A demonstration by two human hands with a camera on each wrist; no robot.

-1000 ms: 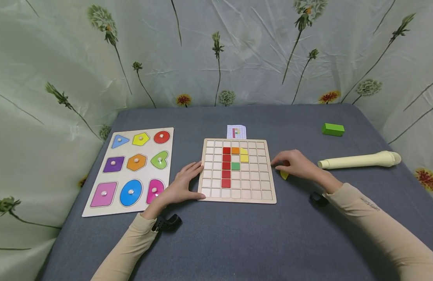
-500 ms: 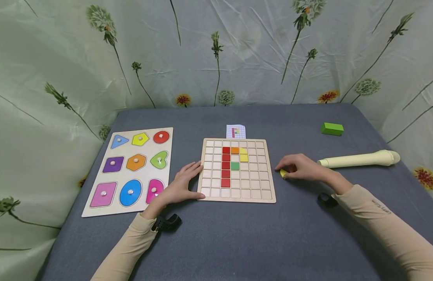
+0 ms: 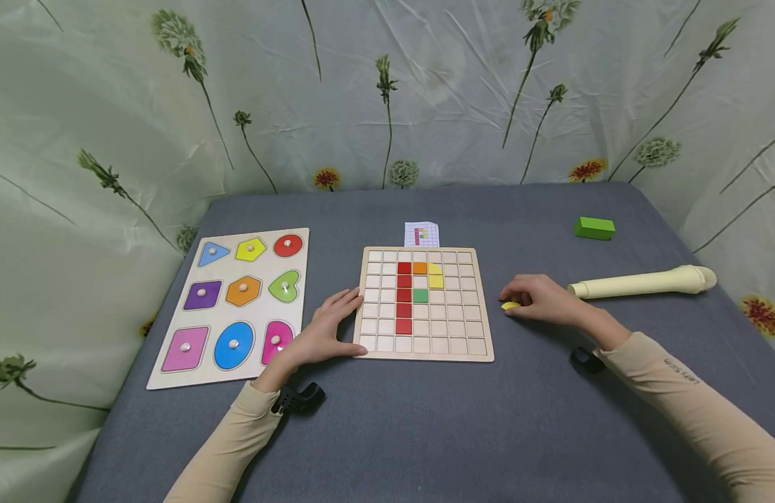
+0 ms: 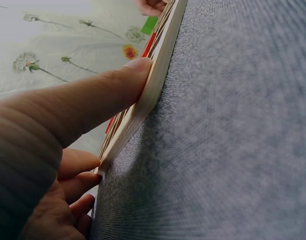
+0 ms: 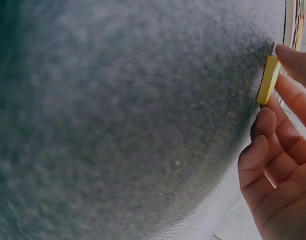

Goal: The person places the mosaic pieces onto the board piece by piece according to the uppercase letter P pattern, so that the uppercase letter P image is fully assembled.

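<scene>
A wooden grid board [image 3: 423, 351] lies mid-table. Red squares [image 3: 403, 295] form a column on it, beside an orange square [image 3: 419, 268], a green square [image 3: 420, 295] and two yellow tiles [image 3: 436, 281]. My left hand [image 3: 325, 334] rests along the board's left side; its straight thumb [image 4: 113, 85] touches the near corner and fingertips [image 4: 90, 160] meet the left edge. Right of the board, my right hand [image 3: 544, 299] pinches a small yellow block [image 5: 268, 80] between thumb and fingers, low at the tabletop. Its curled fingers partly cover the block in the head view.
On the left lies a knobbed shape puzzle [image 3: 230, 314]. A small pattern card [image 3: 422, 235] sits behind the board. Farther right are a green block [image 3: 594, 228] and a cream microphone-shaped object [image 3: 641, 282]. Flowered cloth [image 3: 337, 91] hangs behind the table.
My right hand has shifted slightly right, away from the board, and the yellow block has turned in its fingers. The left hand and the board have stayed put.
</scene>
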